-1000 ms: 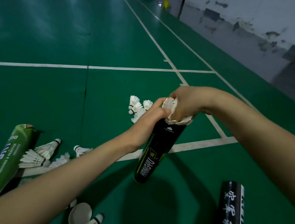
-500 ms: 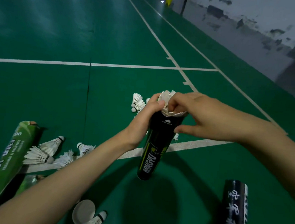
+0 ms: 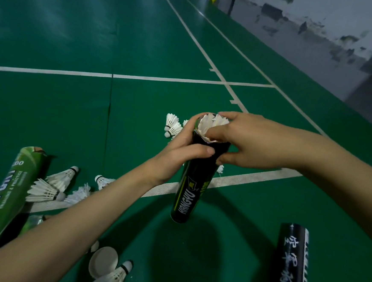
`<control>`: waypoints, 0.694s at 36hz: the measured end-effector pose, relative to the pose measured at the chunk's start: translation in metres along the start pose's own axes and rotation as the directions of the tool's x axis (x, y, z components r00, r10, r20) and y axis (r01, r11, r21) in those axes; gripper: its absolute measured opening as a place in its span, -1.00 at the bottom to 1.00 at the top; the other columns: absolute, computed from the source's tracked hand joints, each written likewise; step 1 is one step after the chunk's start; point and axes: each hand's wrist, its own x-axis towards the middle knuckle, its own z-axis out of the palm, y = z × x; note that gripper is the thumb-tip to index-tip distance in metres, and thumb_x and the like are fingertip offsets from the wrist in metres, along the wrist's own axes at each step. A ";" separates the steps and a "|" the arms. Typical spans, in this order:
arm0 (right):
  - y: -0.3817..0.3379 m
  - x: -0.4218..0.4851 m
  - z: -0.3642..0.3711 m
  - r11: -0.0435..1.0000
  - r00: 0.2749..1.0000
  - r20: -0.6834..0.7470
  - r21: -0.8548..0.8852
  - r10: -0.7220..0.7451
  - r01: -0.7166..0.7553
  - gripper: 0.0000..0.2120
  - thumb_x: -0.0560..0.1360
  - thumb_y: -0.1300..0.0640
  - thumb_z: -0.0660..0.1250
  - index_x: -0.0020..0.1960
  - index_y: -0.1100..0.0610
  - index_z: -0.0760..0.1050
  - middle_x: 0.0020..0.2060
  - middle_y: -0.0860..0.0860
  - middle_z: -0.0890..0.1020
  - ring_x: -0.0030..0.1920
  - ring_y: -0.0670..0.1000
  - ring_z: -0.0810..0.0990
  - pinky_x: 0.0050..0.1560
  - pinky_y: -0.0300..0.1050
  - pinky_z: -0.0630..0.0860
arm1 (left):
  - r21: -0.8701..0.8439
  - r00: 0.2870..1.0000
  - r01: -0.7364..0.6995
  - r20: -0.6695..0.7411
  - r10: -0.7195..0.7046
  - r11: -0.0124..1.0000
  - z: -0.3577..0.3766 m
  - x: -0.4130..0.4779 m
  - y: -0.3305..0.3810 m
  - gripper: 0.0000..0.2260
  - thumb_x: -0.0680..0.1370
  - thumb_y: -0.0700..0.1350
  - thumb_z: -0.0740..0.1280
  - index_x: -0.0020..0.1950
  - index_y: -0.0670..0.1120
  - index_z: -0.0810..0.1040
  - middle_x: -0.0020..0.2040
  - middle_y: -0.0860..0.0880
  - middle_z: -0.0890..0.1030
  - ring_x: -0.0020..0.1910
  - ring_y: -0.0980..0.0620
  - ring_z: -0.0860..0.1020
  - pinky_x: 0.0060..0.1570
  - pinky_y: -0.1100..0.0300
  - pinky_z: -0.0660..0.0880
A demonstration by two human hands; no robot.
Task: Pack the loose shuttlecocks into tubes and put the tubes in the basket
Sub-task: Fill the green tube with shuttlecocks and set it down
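**Both hands engaged at the mouth of the black tube**

The left hand (image 3: 179,156) is gripping the black tube (image 3: 190,192) just below its open end, fingers wrapping round the far side and thumb lying across the near wall. The tube is tilting, its mouth toward the upper middle of the frame and its base hanging over the green floor (image 3: 71,114) at centre. The right hand (image 3: 247,143) is closing over the mouth: its fingers are curling onto the white feathers of the top shuttlecock (image 3: 211,124), which is sitting in the opening with feather tips showing above the rim, while the thumb is bracing against the tube's right wall. How deep the shuttlecock is seated cannot be told.

Surroundings: two loose shuttlecocks (image 3: 172,126) are lying just behind the left hand. A cluster of shuttlecocks (image 3: 50,188) is lying at lower left on the white court line (image 3: 255,176), beside a green tube (image 3: 5,195) resting on its side. At bottom centre a white cap (image 3: 103,260) is lying against another shuttlecock (image 3: 114,277). A second black tube (image 3: 291,264) is lying at lower right, well apart from the held one.
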 end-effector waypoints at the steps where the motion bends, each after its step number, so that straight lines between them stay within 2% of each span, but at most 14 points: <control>1: 0.001 0.000 -0.001 1.000 1.000 0.014 0.005 -0.002 0.002 -0.80 0.45 0.00 0.37 0.04 -0.03 0.45 0.00 -0.01 0.50 0.12 0.00 0.42 -0.01 -0.06 0.41 | 0.001 1.000 -0.005 0.006 0.005 1.000 0.001 0.000 0.000 -0.45 0.30 -0.11 0.32 0.28 -0.10 0.31 0.05 0.05 0.53 0.03 0.21 0.51 0.01 0.36 0.43; 5: 0.002 0.003 -0.004 0.999 0.997 0.077 0.034 -0.011 0.008 -0.83 0.45 0.01 0.38 -0.06 -0.07 0.39 -0.02 0.01 0.51 0.11 0.01 0.42 0.03 -0.01 0.43 | 0.006 1.000 -0.003 0.028 0.003 1.000 0.003 0.001 -0.001 -0.44 0.28 -0.14 0.30 0.27 -0.09 0.28 0.02 -0.01 0.49 -0.02 0.21 0.49 -0.01 0.37 0.43; 8: 0.002 0.004 -0.007 0.999 0.994 0.110 0.050 -0.018 0.013 -0.78 0.45 0.03 0.38 -0.11 -0.10 0.31 -0.04 0.00 0.51 0.05 -0.02 0.40 0.04 -0.01 0.42 | 0.014 0.999 -0.005 0.034 0.004 1.000 0.003 0.002 -0.002 -0.41 0.26 -0.18 0.29 0.29 -0.11 0.26 0.00 -0.02 0.48 -0.05 0.22 0.49 -0.04 0.38 0.44; 11: 0.003 0.005 -0.009 0.995 0.992 0.122 0.094 -0.032 0.021 -0.77 0.45 0.06 0.39 -0.13 -0.11 0.32 -0.05 -0.01 0.52 0.04 -0.04 0.40 0.04 -0.11 0.37 | 0.020 1.000 -0.009 0.031 0.008 1.000 0.003 0.004 -0.003 -0.41 0.24 -0.23 0.28 0.26 -0.11 0.27 -0.02 -0.04 0.48 -0.09 0.23 0.49 -0.09 0.38 0.44; 17: 0.005 0.006 -0.009 0.990 0.988 0.151 0.141 -0.032 0.011 -0.79 0.47 0.10 0.39 -0.11 -0.10 0.35 -0.12 -0.09 0.46 0.01 -0.06 0.40 0.03 -0.10 0.38 | 0.030 1.000 0.000 0.009 0.000 1.000 0.003 0.006 -0.004 -0.45 0.27 -0.35 0.18 0.26 -0.13 0.27 -0.04 -0.05 0.48 -0.12 0.23 0.49 -0.11 0.38 0.45; 20: 0.008 0.007 -0.009 0.985 0.984 0.175 0.172 -0.015 -0.015 -0.85 0.47 0.13 0.38 -0.08 -0.06 0.44 -0.16 -0.04 0.54 -0.10 0.01 0.50 -0.04 -0.02 0.43 | 0.038 1.000 -0.003 0.007 0.003 0.999 0.005 0.007 -0.003 -0.41 0.26 -0.34 0.18 0.29 -0.16 0.24 -0.02 -0.04 0.47 -0.12 0.24 0.49 -0.11 0.39 0.44; 22: 0.010 0.008 -0.009 0.984 0.982 0.188 0.172 0.003 -0.036 -0.88 0.47 0.13 0.39 -0.02 -0.01 0.51 -0.18 -0.03 0.57 -0.15 0.02 0.51 -0.10 -0.04 0.45 | 0.053 1.000 -0.006 0.007 0.006 0.999 0.004 0.008 -0.002 -0.36 0.21 -0.28 0.27 0.29 -0.15 0.24 0.00 -0.03 0.48 -0.10 0.25 0.50 -0.08 0.39 0.44; 25: 0.011 0.011 -0.010 0.980 0.977 0.213 0.189 0.024 -0.065 -0.86 0.47 0.12 0.39 0.02 0.00 0.54 -0.16 -0.02 0.61 -0.14 0.01 0.54 -0.05 -0.02 0.48 | 0.075 1.000 -0.002 0.000 0.002 0.997 0.003 0.008 0.000 -0.31 0.16 -0.16 0.29 0.29 -0.13 0.25 0.02 -0.02 0.48 -0.07 0.25 0.50 -0.05 0.39 0.44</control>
